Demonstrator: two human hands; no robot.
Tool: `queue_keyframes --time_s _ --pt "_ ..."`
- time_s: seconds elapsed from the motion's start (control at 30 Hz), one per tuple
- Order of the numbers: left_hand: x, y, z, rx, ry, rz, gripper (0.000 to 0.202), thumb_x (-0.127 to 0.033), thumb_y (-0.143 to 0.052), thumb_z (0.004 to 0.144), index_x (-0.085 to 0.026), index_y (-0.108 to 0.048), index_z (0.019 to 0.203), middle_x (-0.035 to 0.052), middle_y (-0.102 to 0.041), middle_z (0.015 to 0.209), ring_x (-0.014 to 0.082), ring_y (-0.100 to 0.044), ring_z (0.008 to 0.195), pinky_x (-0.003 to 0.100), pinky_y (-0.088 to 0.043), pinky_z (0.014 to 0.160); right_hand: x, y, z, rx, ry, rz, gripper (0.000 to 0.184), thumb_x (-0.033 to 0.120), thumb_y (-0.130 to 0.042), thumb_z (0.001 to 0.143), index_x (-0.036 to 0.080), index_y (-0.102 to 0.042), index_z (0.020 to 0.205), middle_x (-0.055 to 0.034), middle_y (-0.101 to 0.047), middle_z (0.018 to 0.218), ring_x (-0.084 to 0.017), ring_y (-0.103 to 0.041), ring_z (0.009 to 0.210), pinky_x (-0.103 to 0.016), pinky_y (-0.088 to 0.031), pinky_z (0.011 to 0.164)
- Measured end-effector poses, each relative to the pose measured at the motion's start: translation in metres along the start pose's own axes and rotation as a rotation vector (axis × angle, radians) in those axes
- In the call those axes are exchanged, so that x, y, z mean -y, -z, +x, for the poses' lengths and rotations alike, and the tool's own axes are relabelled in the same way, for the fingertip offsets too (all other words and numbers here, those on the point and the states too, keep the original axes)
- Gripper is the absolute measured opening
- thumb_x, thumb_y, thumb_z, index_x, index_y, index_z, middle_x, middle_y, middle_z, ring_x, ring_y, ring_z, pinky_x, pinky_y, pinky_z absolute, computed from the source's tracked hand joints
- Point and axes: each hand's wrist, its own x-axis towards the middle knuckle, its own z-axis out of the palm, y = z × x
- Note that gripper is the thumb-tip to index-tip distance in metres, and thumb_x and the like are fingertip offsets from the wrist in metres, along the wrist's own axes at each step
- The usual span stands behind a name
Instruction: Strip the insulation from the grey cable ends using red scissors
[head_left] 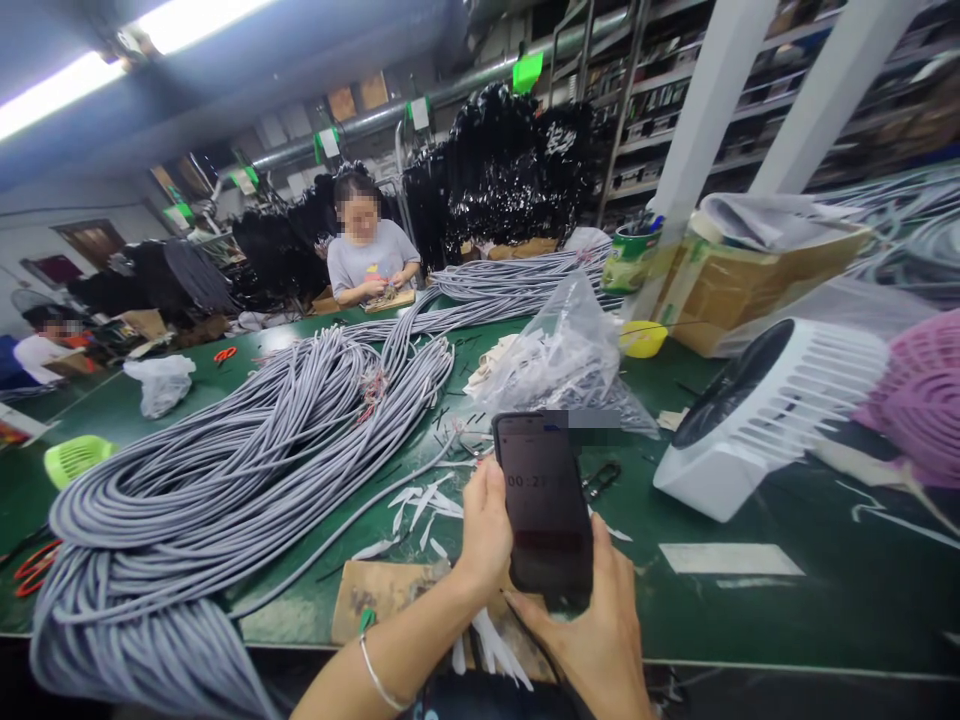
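A black smartphone (546, 520) is held upright over the near edge of the bench, its dim screen showing timer digits. My left hand (486, 525) grips its left side, fingers partly hidden behind it. Along the lower right edge, my right hand (600, 620) is closed around the phone with the thumb across the bottom. Beneath my hands lies a worn wooden board (375, 590) with white strips (499, 645) on it. More white scraps (427, 500) are scattered just beyond. A large heap of grey cables (225, 470) spreads to the left.
A clear plastic bag (566, 340) of scraps sits beyond the phone. To the right stand a white fan (772, 410), a pink fan (919, 395) and a cardboard box (720, 285). Orange-handled scissors (36, 568) lie at far left. Across the green bench (720, 620), a co-worker (373, 250) handles small pieces.
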Motion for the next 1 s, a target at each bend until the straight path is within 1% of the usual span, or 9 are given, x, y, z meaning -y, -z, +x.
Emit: queue_keyframes --time_s 0.1,0.17,0.3,0.43,0.53,0.63,0.77,0.9,1.0 --pt "-0.001 -0.001 -0.001 0.041 -0.01 0.007 0.041 -0.055 -0.055 0.077 -0.016 -0.064 0.082 0.0013 -0.061 0.078 0.0158 -0.052 0.074 0.025 -0.043 0.07 0.003 0.0 0.0 0.022 -0.044 -0.034 0.101 0.068 -0.052 0.069 0.013 -0.015 0.144 -0.0154 -0.052 0.1 -0.03 -0.054 0.087 -0.038 -0.047 0.062" --pt "-0.001 -0.001 -0.001 0.067 0.0 -0.01 0.042 -0.056 -0.057 0.075 -0.015 -0.065 0.084 0.0021 -0.063 0.081 0.0163 -0.053 0.077 0.025 -0.043 0.072 0.005 0.0 0.002 0.037 -0.088 -0.054 0.104 0.072 -0.05 0.067 0.014 -0.013 0.144 -0.0152 -0.051 0.101 -0.031 -0.055 0.087 -0.038 -0.047 0.061" --pt "-0.001 -0.003 -0.001 0.103 0.073 -0.108 0.044 -0.057 -0.065 0.068 -0.015 -0.065 0.083 0.0024 -0.064 0.08 0.0172 -0.055 0.078 0.027 -0.044 0.074 0.007 0.002 0.004 0.066 -0.138 -0.066 0.105 0.073 -0.048 0.066 0.015 -0.009 0.145 -0.017 -0.048 0.108 -0.034 -0.055 0.093 -0.041 -0.048 0.064" --pt "-0.001 -0.004 -0.001 0.141 0.131 -0.199 0.045 -0.054 -0.07 0.064 -0.014 -0.065 0.084 0.0028 -0.065 0.079 0.0182 -0.058 0.079 0.029 -0.045 0.075 0.007 0.007 0.006 0.065 -0.153 -0.048 0.101 0.067 -0.051 0.069 0.017 -0.007 0.145 -0.0169 -0.047 0.111 -0.033 -0.055 0.096 -0.042 -0.049 0.067" --pt "-0.003 -0.006 -0.003 0.175 0.147 -0.254 0.046 -0.051 -0.072 0.063 -0.014 -0.065 0.088 0.0048 -0.067 0.083 0.0203 -0.06 0.082 0.032 -0.046 0.078 0.007 0.013 0.008 0.046 -0.157 -0.064 0.096 0.062 -0.052 0.071 0.017 -0.01 0.144 -0.0161 -0.048 0.109 -0.033 -0.056 0.093 -0.042 -0.049 0.066" --pt "-0.005 -0.007 -0.004 0.173 0.159 -0.286 0.048 -0.05 -0.074 0.062 -0.014 -0.065 0.092 0.0068 -0.068 0.087 0.0235 -0.062 0.087 0.036 -0.047 0.082 0.008 0.017 0.011 0.056 -0.141 -0.066 0.094 0.059 -0.053 0.072 0.017 -0.011 0.144 -0.0157 -0.049 0.108 -0.032 -0.057 0.091 -0.042 -0.05 0.064" --pt "-0.006 -0.008 -0.004 0.2 0.178 -0.303 0.049 -0.048 -0.075 0.061 -0.014 -0.065 0.095 0.0086 -0.07 0.092 0.025 -0.063 0.091 0.037 -0.047 0.084 0.006 0.02 0.013 0.042 -0.128 -0.067 0.094 0.053 -0.057 0.07 0.016 -0.013 0.144 -0.0158 -0.05 0.106 -0.032 -0.057 0.089 -0.042 -0.05 0.063" --pt "-0.009 -0.006 -0.007 0.264 0.214 -0.257 0.05 -0.049 -0.074 0.063 -0.015 -0.066 0.099 0.0101 -0.07 0.097 0.0258 -0.063 0.094 0.037 -0.047 0.085 0.001 0.024 0.017 -0.007 -0.107 -0.022 0.09 0.042 -0.06 0.067 0.015 -0.02 0.142 -0.0135 -0.051 0.101 -0.03 -0.058 0.087 -0.04 -0.051 0.064" --pt "-0.007 0.002 -0.007 0.365 0.24 -0.123 0.05 -0.055 -0.062 0.073 -0.015 -0.066 0.103 0.0133 -0.07 0.097 0.0271 -0.063 0.095 0.038 -0.048 0.083 -0.004 0.036 0.028 -0.094 -0.044 0.009 0.09 0.036 -0.062 0.065 0.014 -0.02 0.142 -0.0142 -0.051 0.105 -0.03 -0.056 0.092 -0.04 -0.051 0.069"
